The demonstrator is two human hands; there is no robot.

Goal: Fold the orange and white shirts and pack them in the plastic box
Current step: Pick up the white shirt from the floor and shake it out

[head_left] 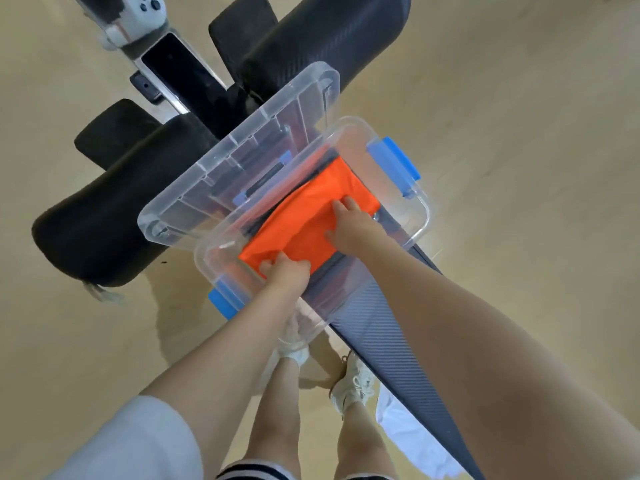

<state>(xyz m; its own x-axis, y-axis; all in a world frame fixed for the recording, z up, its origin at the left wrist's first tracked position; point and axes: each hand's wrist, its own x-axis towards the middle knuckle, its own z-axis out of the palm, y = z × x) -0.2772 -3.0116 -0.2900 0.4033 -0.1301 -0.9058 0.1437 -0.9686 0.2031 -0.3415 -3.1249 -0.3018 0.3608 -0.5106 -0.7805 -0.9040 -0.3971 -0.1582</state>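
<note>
The folded orange shirt [311,216] lies inside the clear plastic box [420,216], which has blue latches and stands on a dark padded bench. My left hand [287,271] grips the shirt's near left corner, fingers curled over its edge. My right hand [353,225] lies on top of the shirt near its right side, fingers bent down onto the cloth. The white shirt [412,431] hangs off the bench edge at the lower right, partly hidden by my right arm.
The box's clear lid [225,161] leans against the box's far side. Black padded bench parts [104,220] spread to the left and back. A phone [176,71] and a white controller [145,8] sit at the top left. The floor is beige.
</note>
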